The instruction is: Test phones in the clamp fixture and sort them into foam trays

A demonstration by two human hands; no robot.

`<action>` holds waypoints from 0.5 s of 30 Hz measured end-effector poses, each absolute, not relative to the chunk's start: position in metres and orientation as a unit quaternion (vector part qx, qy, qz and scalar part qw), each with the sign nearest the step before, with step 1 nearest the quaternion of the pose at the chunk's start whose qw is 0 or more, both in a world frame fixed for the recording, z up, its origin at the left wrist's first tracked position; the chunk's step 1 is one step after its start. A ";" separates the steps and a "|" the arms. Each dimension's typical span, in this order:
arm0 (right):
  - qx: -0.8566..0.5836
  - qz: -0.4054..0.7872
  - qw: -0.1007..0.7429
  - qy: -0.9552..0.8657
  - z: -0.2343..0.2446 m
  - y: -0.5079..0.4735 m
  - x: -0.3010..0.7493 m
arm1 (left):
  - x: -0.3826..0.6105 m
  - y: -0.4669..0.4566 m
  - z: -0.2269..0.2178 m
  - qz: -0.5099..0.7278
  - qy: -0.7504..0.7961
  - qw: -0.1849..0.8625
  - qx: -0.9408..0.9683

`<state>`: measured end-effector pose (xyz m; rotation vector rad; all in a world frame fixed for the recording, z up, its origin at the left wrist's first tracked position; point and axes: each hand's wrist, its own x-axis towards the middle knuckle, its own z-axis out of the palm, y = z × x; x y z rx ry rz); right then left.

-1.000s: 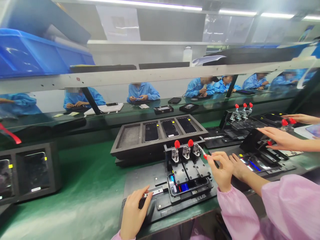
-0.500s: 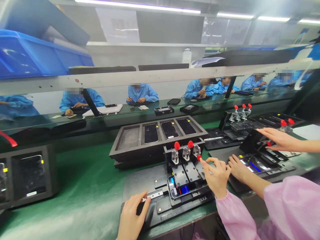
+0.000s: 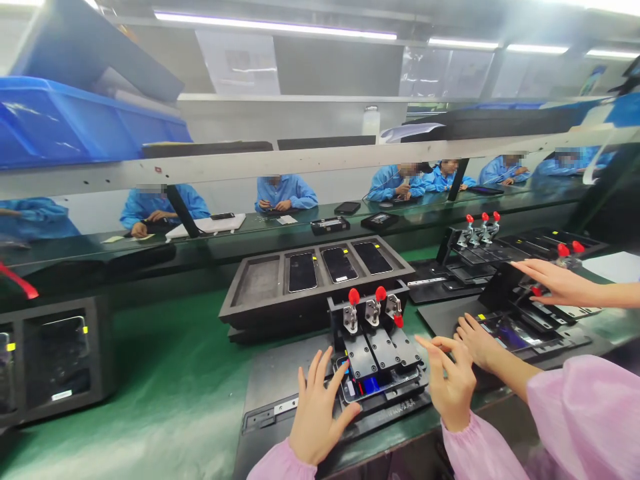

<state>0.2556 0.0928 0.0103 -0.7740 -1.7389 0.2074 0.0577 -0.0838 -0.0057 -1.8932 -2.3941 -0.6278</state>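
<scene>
A black clamp fixture with three red-knobbed toggle levers sits on a dark base plate in front of me. A phone lies under its three black press pads. My left hand rests on the plate at the fixture's left side, fingers spread, fingertips touching the phone's left end. Just right of the fixture, my right hand hovers with loosely spread fingers and holds nothing. The right lever's red knob is tipped down.
A black tray holding three phones stands behind the fixture. A neighbour's two hands work a similar fixture at right. Another dark tray is at left. People in blue coats sit across the green bench.
My left hand has moved right from the plate's slider to the phone's left end and spread its fingers. My right hand has let go of the right lever's red knob and drawn back.
</scene>
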 end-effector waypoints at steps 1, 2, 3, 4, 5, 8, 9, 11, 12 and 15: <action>-0.329 0.101 0.576 -0.741 0.009 0.098 0.260 | 0.058 -0.083 -0.006 -0.198 -0.769 0.006 -0.608; -0.331 0.109 0.572 -0.743 0.008 0.105 0.265 | 0.058 -0.082 -0.007 -0.198 -0.769 -0.001 -0.608; -0.334 0.117 0.568 -0.743 0.007 0.112 0.268 | 0.057 -0.083 -0.008 -0.202 -0.769 -0.008 -0.606; -0.338 0.123 0.566 -0.742 0.006 0.118 0.272 | 0.057 -0.084 -0.008 -0.208 -0.771 -0.014 -0.602; -0.343 0.129 0.566 -0.738 0.004 0.121 0.274 | 0.057 -0.086 -0.009 -0.216 -0.772 -0.018 -0.597; -0.358 0.139 0.574 -0.723 -0.009 0.110 0.277 | 0.057 -0.093 -0.009 -0.232 -0.779 -0.019 -0.582; -0.363 0.143 0.578 -0.717 -0.015 0.102 0.277 | 0.055 -0.096 -0.008 -0.233 -0.782 -0.019 -0.578; -0.381 0.151 0.586 -0.699 -0.029 0.085 0.277 | 0.044 -0.105 -0.007 -0.236 -0.791 -0.016 -0.565; -0.390 0.155 0.589 -0.691 -0.036 0.079 0.276 | 0.034 -0.111 -0.006 -0.243 -0.798 -0.009 -0.552; -0.420 0.165 0.598 -0.662 -0.052 0.073 0.273 | -0.009 -0.133 -0.001 -0.275 -0.825 0.033 -0.492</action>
